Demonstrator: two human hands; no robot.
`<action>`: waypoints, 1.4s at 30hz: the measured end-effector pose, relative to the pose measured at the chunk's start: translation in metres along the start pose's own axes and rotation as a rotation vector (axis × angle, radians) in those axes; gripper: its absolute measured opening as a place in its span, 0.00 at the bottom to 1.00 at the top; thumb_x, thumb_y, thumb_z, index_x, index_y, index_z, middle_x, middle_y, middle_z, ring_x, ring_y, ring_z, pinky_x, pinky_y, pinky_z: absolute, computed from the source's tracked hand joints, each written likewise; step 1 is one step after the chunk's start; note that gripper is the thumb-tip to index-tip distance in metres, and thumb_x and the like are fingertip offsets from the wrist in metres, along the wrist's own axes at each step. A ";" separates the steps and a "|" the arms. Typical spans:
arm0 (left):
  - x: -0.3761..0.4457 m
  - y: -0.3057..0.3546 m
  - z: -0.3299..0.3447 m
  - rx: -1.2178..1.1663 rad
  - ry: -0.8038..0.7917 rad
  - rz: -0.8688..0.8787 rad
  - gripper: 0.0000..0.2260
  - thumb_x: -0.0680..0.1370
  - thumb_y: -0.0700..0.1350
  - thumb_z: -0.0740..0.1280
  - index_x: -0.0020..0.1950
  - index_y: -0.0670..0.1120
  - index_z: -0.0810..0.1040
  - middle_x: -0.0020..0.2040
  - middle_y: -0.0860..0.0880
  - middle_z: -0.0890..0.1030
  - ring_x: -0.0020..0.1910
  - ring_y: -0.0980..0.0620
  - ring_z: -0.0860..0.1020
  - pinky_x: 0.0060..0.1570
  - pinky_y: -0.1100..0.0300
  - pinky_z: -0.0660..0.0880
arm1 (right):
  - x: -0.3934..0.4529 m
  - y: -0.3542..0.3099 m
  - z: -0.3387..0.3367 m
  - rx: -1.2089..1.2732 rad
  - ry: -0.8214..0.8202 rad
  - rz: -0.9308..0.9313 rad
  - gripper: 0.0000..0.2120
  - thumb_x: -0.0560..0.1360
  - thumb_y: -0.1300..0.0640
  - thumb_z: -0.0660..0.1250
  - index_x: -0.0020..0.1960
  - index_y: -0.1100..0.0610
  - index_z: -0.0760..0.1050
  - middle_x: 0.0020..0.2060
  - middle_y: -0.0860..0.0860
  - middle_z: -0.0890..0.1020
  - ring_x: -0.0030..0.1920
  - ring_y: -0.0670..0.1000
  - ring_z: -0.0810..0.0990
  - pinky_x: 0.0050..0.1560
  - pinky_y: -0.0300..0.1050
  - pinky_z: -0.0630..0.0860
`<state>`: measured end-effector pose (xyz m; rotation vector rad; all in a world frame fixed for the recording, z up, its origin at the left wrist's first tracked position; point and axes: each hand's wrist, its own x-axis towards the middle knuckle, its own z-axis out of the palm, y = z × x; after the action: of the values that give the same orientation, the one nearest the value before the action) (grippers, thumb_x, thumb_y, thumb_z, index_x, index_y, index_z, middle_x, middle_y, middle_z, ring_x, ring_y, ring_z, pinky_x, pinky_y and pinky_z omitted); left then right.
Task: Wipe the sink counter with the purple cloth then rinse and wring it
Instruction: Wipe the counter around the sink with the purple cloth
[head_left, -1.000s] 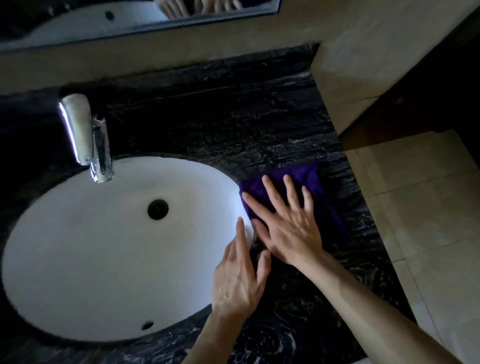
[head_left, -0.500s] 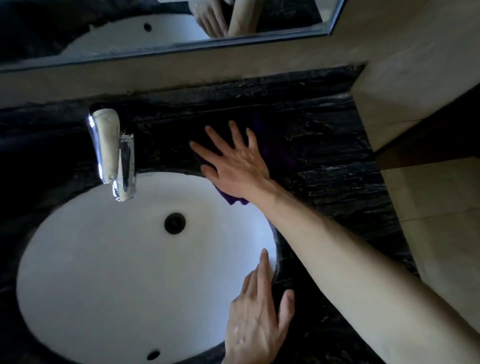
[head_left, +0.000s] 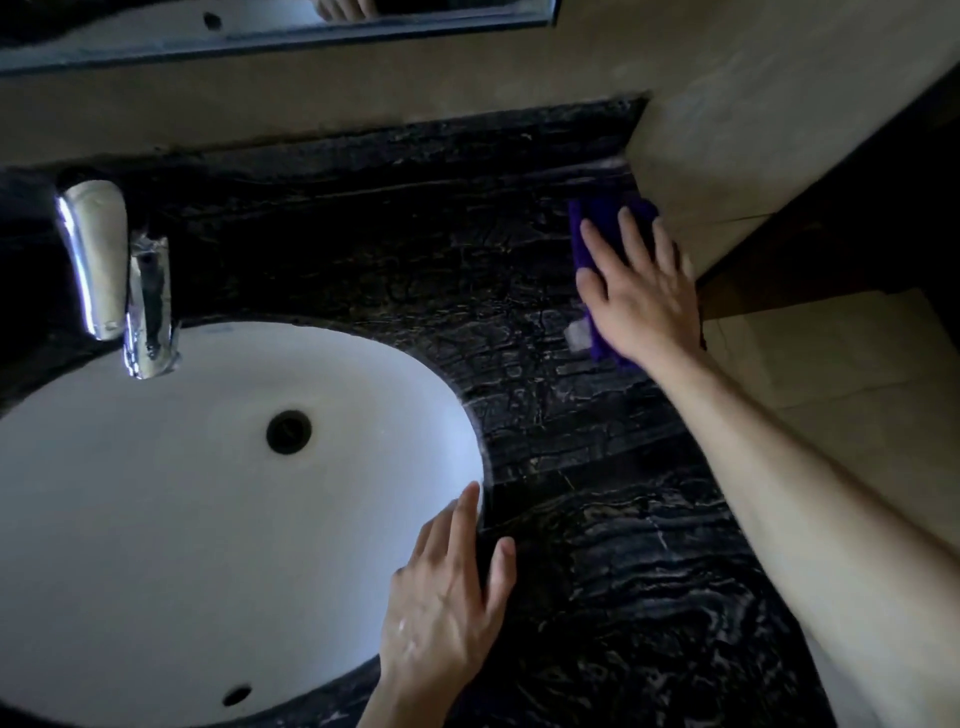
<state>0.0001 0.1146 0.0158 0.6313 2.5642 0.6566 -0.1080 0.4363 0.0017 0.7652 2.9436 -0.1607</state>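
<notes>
The purple cloth (head_left: 587, 244) lies flat on the black marble counter (head_left: 415, 249) at its far right end, against the beige side wall. My right hand (head_left: 641, 291) presses down on the cloth with fingers spread, hiding most of it. A small white tag shows at the cloth's left edge. My left hand (head_left: 447, 608) rests flat on the right rim of the white oval sink (head_left: 182, 493), holding nothing.
A chrome tap (head_left: 111, 270) stands behind the sink at the left. The drain (head_left: 289, 432) sits mid-basin. A mirror (head_left: 260, 26) runs along the top. The beige wall (head_left: 753, 130) bounds the counter on the right; tiled floor (head_left: 831, 374) lies below it.
My right hand has slid the cloth from behind the sink rightward along the counter to the side wall. My left hand has stayed on the sink rim.
</notes>
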 end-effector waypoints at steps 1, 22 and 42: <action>0.000 0.000 0.000 0.011 -0.007 0.000 0.34 0.79 0.67 0.43 0.81 0.53 0.59 0.74 0.54 0.73 0.70 0.53 0.73 0.55 0.55 0.78 | -0.027 -0.004 0.003 -0.035 0.026 -0.026 0.28 0.83 0.38 0.48 0.82 0.40 0.55 0.83 0.53 0.58 0.81 0.64 0.57 0.78 0.67 0.56; 0.002 0.005 -0.002 0.082 -0.048 0.010 0.29 0.80 0.63 0.55 0.76 0.47 0.66 0.65 0.49 0.80 0.61 0.49 0.81 0.43 0.55 0.82 | 0.046 -0.101 0.002 0.016 0.006 -0.154 0.27 0.81 0.37 0.48 0.80 0.34 0.53 0.84 0.49 0.54 0.82 0.63 0.52 0.78 0.67 0.51; 0.000 -0.003 -0.001 -0.029 -0.033 0.026 0.30 0.80 0.65 0.49 0.77 0.50 0.61 0.71 0.50 0.75 0.68 0.50 0.74 0.55 0.52 0.77 | -0.267 -0.067 0.024 -0.032 -0.050 -0.169 0.30 0.80 0.39 0.59 0.81 0.39 0.59 0.83 0.50 0.59 0.81 0.65 0.59 0.75 0.70 0.58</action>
<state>-0.0007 0.1121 0.0151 0.6611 2.5151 0.6849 0.0925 0.2470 0.0146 0.5000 2.9538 -0.1426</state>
